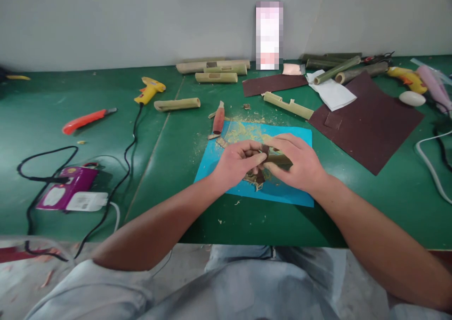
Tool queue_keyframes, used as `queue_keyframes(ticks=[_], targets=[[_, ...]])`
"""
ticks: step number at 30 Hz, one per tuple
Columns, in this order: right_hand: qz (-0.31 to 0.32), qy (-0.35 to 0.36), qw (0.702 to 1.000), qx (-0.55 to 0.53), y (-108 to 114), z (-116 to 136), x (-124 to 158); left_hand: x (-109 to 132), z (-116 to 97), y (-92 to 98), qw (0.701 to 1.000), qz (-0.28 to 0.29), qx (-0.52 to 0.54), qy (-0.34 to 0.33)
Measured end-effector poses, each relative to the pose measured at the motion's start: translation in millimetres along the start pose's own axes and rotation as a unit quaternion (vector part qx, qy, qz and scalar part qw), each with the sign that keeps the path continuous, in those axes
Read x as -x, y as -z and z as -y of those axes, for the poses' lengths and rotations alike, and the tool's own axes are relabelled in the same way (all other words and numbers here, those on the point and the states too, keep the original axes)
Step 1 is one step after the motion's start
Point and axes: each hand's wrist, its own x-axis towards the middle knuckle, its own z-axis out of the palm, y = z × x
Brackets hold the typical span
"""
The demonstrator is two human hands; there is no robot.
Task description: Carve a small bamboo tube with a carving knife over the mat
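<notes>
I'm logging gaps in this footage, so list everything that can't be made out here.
All in the head view:
- Bamboo piece: mostly covered by the right hand, so its length is hidden.
- Brown scrap: pinched by the left hand. The fingers cover most of it, and its material is unclear.
- Upright object by the wall: blurred out.
- White cable: cut off by the right edge.

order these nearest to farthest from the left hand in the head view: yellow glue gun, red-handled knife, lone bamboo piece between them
1. red-handled knife: just beyond the left hand, at the back left corner of the blue mat.
2. lone bamboo piece: farther back and to the left.
3. yellow glue gun: farthest, back left.
</notes>
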Motion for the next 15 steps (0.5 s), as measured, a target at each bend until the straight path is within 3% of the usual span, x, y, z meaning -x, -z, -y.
queue_keyframes(ticks=[7, 15], targets=[[-0.027, -0.017, 0.999, -0.016, 3.6, -1.0, 1.2, 1.7, 2.8, 0.0, 0.996, -0.032, -0.033, -0.078], [-0.052, 0.008, 0.995, -0.085, -3.7, -1.4, 2.1, 2.4, 6.9, -2.7, 0.994, -0.048, -0.051, -0.083]])
